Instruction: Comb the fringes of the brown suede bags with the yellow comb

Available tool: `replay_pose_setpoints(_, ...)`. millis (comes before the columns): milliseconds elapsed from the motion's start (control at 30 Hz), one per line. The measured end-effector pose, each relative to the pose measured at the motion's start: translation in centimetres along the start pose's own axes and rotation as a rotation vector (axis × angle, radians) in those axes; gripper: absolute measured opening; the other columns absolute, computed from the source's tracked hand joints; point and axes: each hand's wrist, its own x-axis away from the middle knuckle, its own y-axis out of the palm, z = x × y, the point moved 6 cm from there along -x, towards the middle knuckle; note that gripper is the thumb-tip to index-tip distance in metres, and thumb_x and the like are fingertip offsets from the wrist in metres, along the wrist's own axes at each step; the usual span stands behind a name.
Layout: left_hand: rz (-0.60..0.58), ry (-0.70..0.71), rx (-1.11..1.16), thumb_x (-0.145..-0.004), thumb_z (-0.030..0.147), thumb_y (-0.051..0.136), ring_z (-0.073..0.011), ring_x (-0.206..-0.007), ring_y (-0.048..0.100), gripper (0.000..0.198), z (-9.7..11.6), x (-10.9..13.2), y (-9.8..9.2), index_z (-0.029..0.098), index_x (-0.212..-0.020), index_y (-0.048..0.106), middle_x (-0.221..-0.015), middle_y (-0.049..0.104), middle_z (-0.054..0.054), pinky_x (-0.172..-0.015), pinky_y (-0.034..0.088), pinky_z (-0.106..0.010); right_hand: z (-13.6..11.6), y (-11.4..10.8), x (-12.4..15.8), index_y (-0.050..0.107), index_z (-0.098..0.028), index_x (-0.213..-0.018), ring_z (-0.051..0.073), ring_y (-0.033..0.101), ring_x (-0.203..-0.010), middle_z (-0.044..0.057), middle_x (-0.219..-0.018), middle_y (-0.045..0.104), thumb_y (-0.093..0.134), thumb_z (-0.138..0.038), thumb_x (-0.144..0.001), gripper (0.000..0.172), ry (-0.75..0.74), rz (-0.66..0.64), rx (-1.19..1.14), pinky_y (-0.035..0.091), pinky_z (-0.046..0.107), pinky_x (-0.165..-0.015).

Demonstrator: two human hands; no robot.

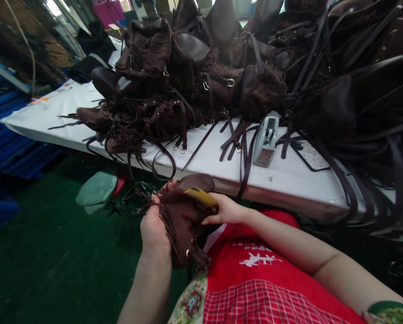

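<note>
A small dark brown fringed leather bag (184, 220) rests on my lap, just below the table edge. My left hand (155, 223) is closed round its left side, thumb up on the flap. My right hand (223, 210) pinches a yellow comb (201, 197) and lays its teeth across the top of the bag's fringe. The bag's metal ring and tassel hang down near my red apron (251, 274).
A white table (289, 180) carries a large heap of brown fringed bags (187, 76) and loose straps. A grey tape dispenser (266, 140) and a phone (311, 155) lie near its front edge. Green floor (46, 261) spreads to the left, with blue crates (5, 135) beyond.
</note>
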Motion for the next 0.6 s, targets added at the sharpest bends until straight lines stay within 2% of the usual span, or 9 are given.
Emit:
replay_pose_setpoints(100,0.081,-0.071,0.078,-0.092,0.036,0.038,-0.0246,-0.108,0.06,0.038,-1.0,-0.4,-0.8,0.016,-0.113,0.063,-0.12,0.063,-0.009,-0.095,0.049,-0.041,0.9,1.3,1.0,0.058,-0.015,-0.113,0.019,0.061,-0.085,0.004,-0.098,0.065,0.073,-0.042,-0.07,0.052,0.076,-0.112,-0.087,0.05,0.029,-0.075)
replay_pose_setpoints(200,0.138,-0.132,0.101,-0.092,0.031,0.037,-0.0226,-0.106,0.061,0.037,-2.6,-1.1,-2.1,0.015,-0.11,0.064,-0.117,0.065,-0.008,-0.096,0.049,-0.038,0.5,1.9,1.9,0.063,-0.014,-0.103,0.015,0.06,-0.077,0.002,-0.088,0.065,0.061,-0.036,-0.083,0.03,0.046,-0.197,-0.115,0.048,0.025,-0.071)
replay_pose_setpoints(300,0.188,-0.246,0.027,-0.09,0.027,0.039,-0.0253,-0.106,0.061,0.033,-4.4,-2.1,-3.8,0.013,-0.104,0.065,-0.112,0.066,-0.011,-0.096,0.048,-0.042,-0.6,1.5,2.4,0.065,-0.013,-0.091,0.014,0.057,-0.075,0.003,-0.083,0.063,0.061,-0.034,-0.083,0.023,-0.055,-0.192,0.028,0.046,0.024,-0.07)
replay_pose_setpoints(367,0.29,-0.279,-0.162,-0.087,0.026,0.045,-0.0297,-0.112,0.057,0.03,-4.5,-2.5,-5.6,0.009,-0.103,0.064,-0.113,0.064,-0.016,-0.1,0.044,-0.048,-1.1,1.6,2.8,0.065,-0.013,-0.088,0.013,0.055,-0.073,0.003,-0.082,0.062,0.061,-0.035,-0.083,0.022,-0.091,-0.225,0.089,0.045,0.023,-0.069)
replay_pose_setpoints(400,0.379,-0.198,-0.31,-0.085,0.025,0.051,-0.031,-0.118,0.053,0.029,-3.5,-2.6,-6.5,0.009,-0.105,0.063,-0.117,0.062,-0.017,-0.103,0.04,-0.049,-1.3,1.8,3.0,0.065,-0.013,-0.088,0.013,0.055,-0.072,0.003,-0.081,0.062,0.061,-0.035,-0.083,0.022,-0.098,-0.257,0.094,0.045,0.023,-0.068)
replay_pose_setpoints(467,0.517,0.17,-0.608,-0.079,0.024,0.061,-0.0297,-0.129,0.041,0.038,0.3,-2.2,-6.8,0.011,-0.115,0.058,-0.13,0.053,-0.015,-0.111,0.028,-0.047,-1.8,2.3,3.2,0.064,-0.014,-0.087,0.012,0.055,-0.071,0.002,-0.08,0.061,0.061,-0.035,-0.084,0.022,-0.11,-0.315,0.087,0.044,0.021,-0.067)
replay_pose_setpoints(533,0.414,0.521,-0.737,-0.079,0.028,0.063,-0.0261,-0.133,0.036,0.044,3.4,-1.0,-4.6,0.016,-0.12,0.055,-0.137,0.048,-0.011,-0.114,0.022,-0.042,-2.4,2.9,3.2,0.065,-0.014,-0.084,0.011,0.055,-0.071,0.002,-0.079,0.061,0.062,-0.035,-0.083,0.021,-0.137,-0.35,0.078,0.044,0.021,-0.068)
replay_pose_setpoints(567,0.243,0.561,-0.712,-0.082,0.033,0.06,-0.0255,-0.13,0.039,0.041,4.0,-0.6,-3.0,0.017,-0.12,0.056,-0.134,0.051,-0.01,-0.113,0.025,-0.041,-2.9,3.2,3.1,0.065,-0.014,-0.084,0.012,0.055,-0.073,0.002,-0.08,0.061,0.062,-0.034,-0.083,0.021,-0.154,-0.368,0.069,0.045,0.021,-0.069)
replay_pose_setpoints(600,0.026,0.484,-0.652,-0.086,0.041,0.054,-0.0264,-0.125,0.046,0.04,3.8,-0.5,-1.2,0.017,-0.118,0.059,-0.126,0.057,-0.011,-0.111,0.029,-0.042,-3.4,3.4,3.0,0.066,-0.014,-0.084,0.012,0.055,-0.075,0.003,-0.082,0.061,0.063,-0.034,-0.082,0.02,-0.172,-0.391,0.052,0.045,0.022,-0.07)
